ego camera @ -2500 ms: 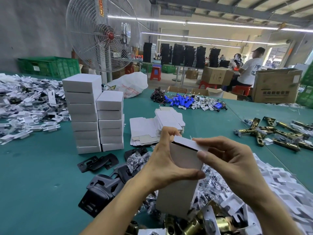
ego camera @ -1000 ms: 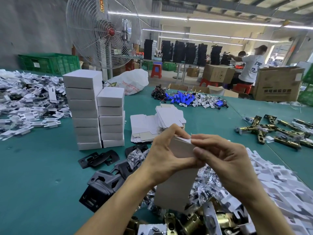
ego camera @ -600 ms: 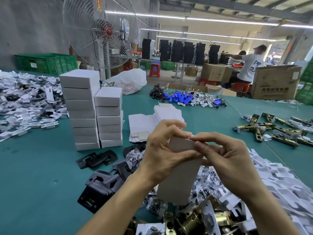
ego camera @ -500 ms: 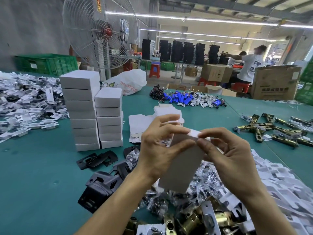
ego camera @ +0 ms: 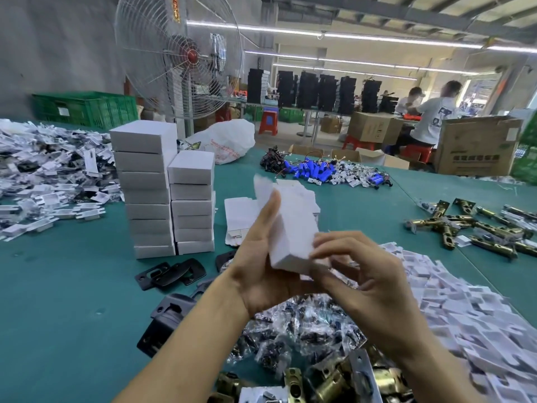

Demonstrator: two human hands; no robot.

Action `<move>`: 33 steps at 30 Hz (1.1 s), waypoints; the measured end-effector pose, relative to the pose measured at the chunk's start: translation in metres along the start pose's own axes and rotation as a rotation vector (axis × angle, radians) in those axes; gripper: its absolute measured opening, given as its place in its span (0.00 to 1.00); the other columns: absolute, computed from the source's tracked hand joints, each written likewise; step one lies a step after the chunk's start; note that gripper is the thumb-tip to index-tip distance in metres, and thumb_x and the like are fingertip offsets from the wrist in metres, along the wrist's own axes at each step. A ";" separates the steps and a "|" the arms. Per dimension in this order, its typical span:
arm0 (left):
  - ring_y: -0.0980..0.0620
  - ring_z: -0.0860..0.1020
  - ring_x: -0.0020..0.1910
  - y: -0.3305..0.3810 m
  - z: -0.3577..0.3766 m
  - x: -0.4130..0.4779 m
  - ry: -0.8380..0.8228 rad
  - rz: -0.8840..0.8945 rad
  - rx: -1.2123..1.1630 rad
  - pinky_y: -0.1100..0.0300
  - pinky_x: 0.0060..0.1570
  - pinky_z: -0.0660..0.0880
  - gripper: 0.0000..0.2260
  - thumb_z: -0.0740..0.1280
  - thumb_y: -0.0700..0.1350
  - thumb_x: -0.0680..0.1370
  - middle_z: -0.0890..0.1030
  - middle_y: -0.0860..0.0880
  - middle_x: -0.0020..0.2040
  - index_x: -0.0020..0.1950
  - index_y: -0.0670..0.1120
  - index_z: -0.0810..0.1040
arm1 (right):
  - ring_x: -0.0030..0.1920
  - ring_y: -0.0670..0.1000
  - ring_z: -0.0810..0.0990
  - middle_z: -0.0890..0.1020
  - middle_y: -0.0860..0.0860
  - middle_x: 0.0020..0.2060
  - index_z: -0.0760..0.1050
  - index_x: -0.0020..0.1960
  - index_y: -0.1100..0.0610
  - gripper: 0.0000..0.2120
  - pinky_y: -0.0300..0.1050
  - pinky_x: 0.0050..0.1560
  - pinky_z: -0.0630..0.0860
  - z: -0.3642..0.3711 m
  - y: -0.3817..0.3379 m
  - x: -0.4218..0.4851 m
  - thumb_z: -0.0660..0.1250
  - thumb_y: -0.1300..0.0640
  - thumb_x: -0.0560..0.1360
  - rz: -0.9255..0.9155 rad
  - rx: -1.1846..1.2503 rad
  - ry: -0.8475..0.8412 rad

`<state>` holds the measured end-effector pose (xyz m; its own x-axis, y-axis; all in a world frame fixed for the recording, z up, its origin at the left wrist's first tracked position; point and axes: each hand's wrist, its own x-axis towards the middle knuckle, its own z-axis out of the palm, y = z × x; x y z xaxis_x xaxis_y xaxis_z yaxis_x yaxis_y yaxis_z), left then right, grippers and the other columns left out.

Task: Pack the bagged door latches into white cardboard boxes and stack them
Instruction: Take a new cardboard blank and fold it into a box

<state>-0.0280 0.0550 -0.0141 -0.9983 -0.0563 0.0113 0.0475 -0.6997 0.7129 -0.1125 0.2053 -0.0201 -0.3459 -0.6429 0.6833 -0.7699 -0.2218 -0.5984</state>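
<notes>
Left hand [ego camera: 261,282], right hand [ego camera: 377,286] on box [ego camera: 293,228] edges

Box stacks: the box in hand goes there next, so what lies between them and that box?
In the head view, a pile of flat unfolded cartons lies between the box and the stacks, with bare green table beside the stacks.

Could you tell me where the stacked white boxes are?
In the head view, the stacked white boxes stand left of centre on the green table, before the fan, just left of the flat box blanks.
</notes>
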 end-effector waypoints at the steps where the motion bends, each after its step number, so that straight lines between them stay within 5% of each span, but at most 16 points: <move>1: 0.41 0.79 0.55 0.000 -0.001 0.000 0.016 0.043 -0.036 0.40 0.53 0.79 0.38 0.71 0.69 0.65 0.79 0.40 0.57 0.63 0.42 0.80 | 0.58 0.47 0.82 0.83 0.43 0.52 0.82 0.50 0.47 0.13 0.41 0.54 0.80 0.000 0.000 0.000 0.74 0.63 0.71 0.018 0.013 -0.035; 6: 0.52 0.81 0.44 -0.001 -0.002 -0.001 0.187 0.198 0.071 0.40 0.54 0.80 0.28 0.83 0.55 0.58 0.83 0.48 0.43 0.53 0.44 0.85 | 0.46 0.38 0.83 0.85 0.40 0.43 0.81 0.51 0.45 0.14 0.30 0.48 0.77 -0.027 0.015 -0.002 0.71 0.64 0.75 0.301 -0.214 -0.048; 11: 0.53 0.84 0.42 -0.006 -0.003 0.006 0.444 0.355 0.291 0.35 0.56 0.79 0.44 0.87 0.44 0.52 0.85 0.56 0.42 0.64 0.54 0.71 | 0.45 0.44 0.81 0.83 0.45 0.44 0.82 0.54 0.51 0.08 0.43 0.53 0.78 -0.047 0.031 -0.007 0.69 0.60 0.77 0.615 -0.536 -0.214; 16: 0.56 0.85 0.46 -0.010 -0.012 0.012 0.540 0.482 0.471 0.52 0.47 0.81 0.41 0.83 0.49 0.50 0.85 0.56 0.48 0.59 0.57 0.70 | 0.37 0.37 0.80 0.83 0.43 0.36 0.79 0.41 0.45 0.05 0.30 0.36 0.73 -0.041 0.017 -0.003 0.71 0.47 0.76 0.641 -0.501 -0.494; 19: 0.60 0.84 0.46 -0.013 -0.015 0.014 0.564 0.540 0.547 0.64 0.41 0.80 0.36 0.83 0.46 0.55 0.84 0.59 0.47 0.57 0.57 0.69 | 0.39 0.39 0.82 0.84 0.45 0.39 0.81 0.45 0.46 0.09 0.34 0.39 0.77 -0.038 0.012 -0.005 0.72 0.41 0.72 0.689 -0.460 -0.682; 28: 0.58 0.83 0.44 -0.012 -0.019 0.015 0.605 0.605 0.618 0.66 0.38 0.79 0.33 0.84 0.44 0.60 0.82 0.50 0.53 0.58 0.54 0.70 | 0.38 0.38 0.82 0.85 0.40 0.38 0.83 0.49 0.44 0.17 0.34 0.38 0.75 -0.043 0.001 -0.005 0.70 0.33 0.69 0.704 -0.429 -0.758; 30: 0.60 0.83 0.44 -0.012 -0.022 0.017 0.622 0.611 0.605 0.68 0.36 0.78 0.32 0.83 0.41 0.64 0.82 0.51 0.54 0.59 0.56 0.69 | 0.38 0.38 0.82 0.84 0.35 0.38 0.83 0.49 0.40 0.15 0.33 0.38 0.73 -0.050 -0.002 -0.004 0.72 0.34 0.68 0.710 -0.393 -0.767; 33: 0.63 0.82 0.44 -0.013 -0.024 0.019 0.612 0.603 0.598 0.71 0.34 0.77 0.33 0.81 0.43 0.67 0.81 0.52 0.56 0.62 0.60 0.66 | 0.40 0.41 0.83 0.86 0.41 0.39 0.83 0.49 0.38 0.09 0.35 0.41 0.74 -0.055 -0.005 -0.004 0.74 0.39 0.70 0.733 -0.337 -0.785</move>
<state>-0.0470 0.0454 -0.0402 -0.6194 -0.7467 0.2423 0.3417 0.0214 0.9396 -0.1371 0.2491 0.0033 -0.4331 -0.8463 -0.3103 -0.6661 0.5324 -0.5224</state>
